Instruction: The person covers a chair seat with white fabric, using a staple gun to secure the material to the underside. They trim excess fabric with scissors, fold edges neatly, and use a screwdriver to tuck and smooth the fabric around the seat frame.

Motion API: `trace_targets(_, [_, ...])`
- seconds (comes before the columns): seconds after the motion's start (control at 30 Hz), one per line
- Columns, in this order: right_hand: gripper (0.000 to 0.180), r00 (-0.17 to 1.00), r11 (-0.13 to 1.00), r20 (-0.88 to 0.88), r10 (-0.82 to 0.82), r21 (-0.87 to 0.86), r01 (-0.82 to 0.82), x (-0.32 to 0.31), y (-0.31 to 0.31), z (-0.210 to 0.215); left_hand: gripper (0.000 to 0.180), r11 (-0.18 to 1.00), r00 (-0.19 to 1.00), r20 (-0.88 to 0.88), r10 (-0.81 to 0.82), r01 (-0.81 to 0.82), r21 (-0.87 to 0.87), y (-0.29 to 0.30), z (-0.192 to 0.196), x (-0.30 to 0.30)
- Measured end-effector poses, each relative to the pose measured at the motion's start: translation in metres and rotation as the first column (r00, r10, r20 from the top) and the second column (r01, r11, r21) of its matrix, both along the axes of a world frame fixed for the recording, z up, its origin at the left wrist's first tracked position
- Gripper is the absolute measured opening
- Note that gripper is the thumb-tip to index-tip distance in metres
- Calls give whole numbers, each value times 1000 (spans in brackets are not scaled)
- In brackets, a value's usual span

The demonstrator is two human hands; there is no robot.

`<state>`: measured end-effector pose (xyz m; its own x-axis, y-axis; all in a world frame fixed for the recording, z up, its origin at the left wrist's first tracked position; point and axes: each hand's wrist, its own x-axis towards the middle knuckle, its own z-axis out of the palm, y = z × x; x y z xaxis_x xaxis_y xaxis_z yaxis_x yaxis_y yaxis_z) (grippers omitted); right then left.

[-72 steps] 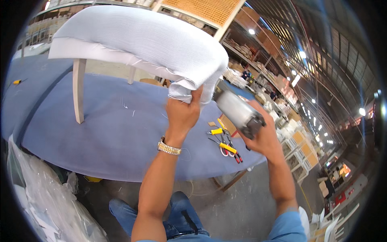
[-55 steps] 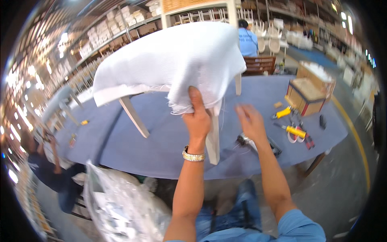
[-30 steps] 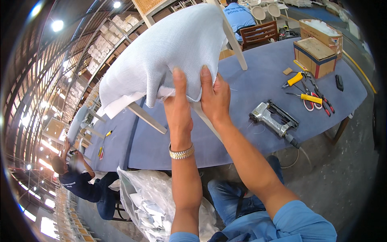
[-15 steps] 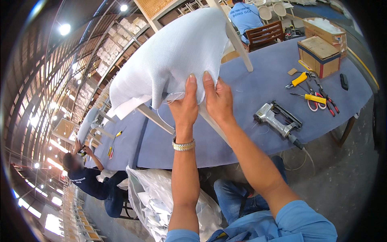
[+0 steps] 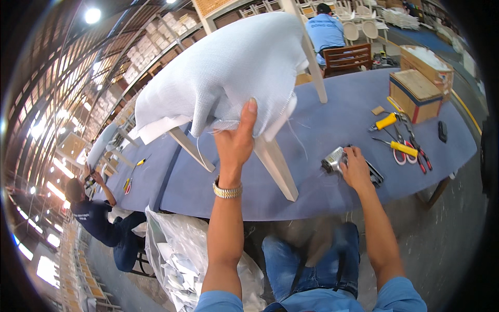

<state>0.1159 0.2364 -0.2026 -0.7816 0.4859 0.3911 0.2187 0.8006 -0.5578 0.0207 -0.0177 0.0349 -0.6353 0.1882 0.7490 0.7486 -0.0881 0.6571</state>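
A chair on its side or tipped over, with a padded seat under light grey-blue woven fabric (image 5: pixel 244 57), stands on the table before me. My left hand (image 5: pixel 236 143) pinches the gathered fabric at the near corner, thumb on the outside and fingers hidden behind, just above a pale wooden leg (image 5: pixel 278 169). Loose threads hang from the cloth's edge, and white lining shows beneath it. Over on the right, my right hand (image 5: pixel 356 169) is wrapped over the silver staple gun (image 5: pixel 332 160), which lies on the table; its handle is partly covered by my fingers.
Yellow-handled screwdrivers (image 5: pixel 404 150), pliers and red-handled scissors lie right of the staple gun, near a cardboard box (image 5: pixel 415 93). A plastic bag of scraps (image 5: pixel 179 260) stands below the blue-covered table (image 5: pixel 228 200). One co-worker (image 5: pixel 106 213) is at left, another (image 5: pixel 325 34) beyond.
My right hand has let go of the fabric and moved right and down onto the staple gun. My left hand keeps its hold on the cloth. The view has shifted slightly.
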Motion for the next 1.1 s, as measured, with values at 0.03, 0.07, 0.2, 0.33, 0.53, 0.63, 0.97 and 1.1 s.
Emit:
trace_targets(0.03, [53,1000,1000,-2,-6,22,6,-1,-6,4,46,1000,1000,7,16,-16,-15,-3,-4,-4])
trace_targets(0.07, [58,1000,981,19,4,194,-8,3,-10,10,50,999,997,65,46,-45,-20,-6,-9,-4])
trace_targets(0.2, [61,993,992,102,62,106,-73,11,-21,9,65,988,984,167,61,-83,130,-1,-28,-7])
trace_targets(0.33, [60,980,991,159,116,-81,-105,11,-13,10,73,983,877,479,-41,-51,177,-13,-48,3])
trace_targets(0.53, [50,959,595,-103,265,-765,-247,53,0,152,75,964,754,625,-204,44,262,-25,-54,2])
trace_targets(0.63, [49,915,372,-246,319,-856,-360,79,-20,225,73,936,739,620,-264,42,348,-18,-55,0])
trace_targets(0.97, [60,664,437,-559,496,-501,-748,39,-82,275,48,884,718,585,-377,90,460,-16,-36,-1])
trace_targets(1.1, [60,645,445,-550,531,-466,-765,31,-86,270,57,907,675,650,-349,70,414,-26,-41,0])
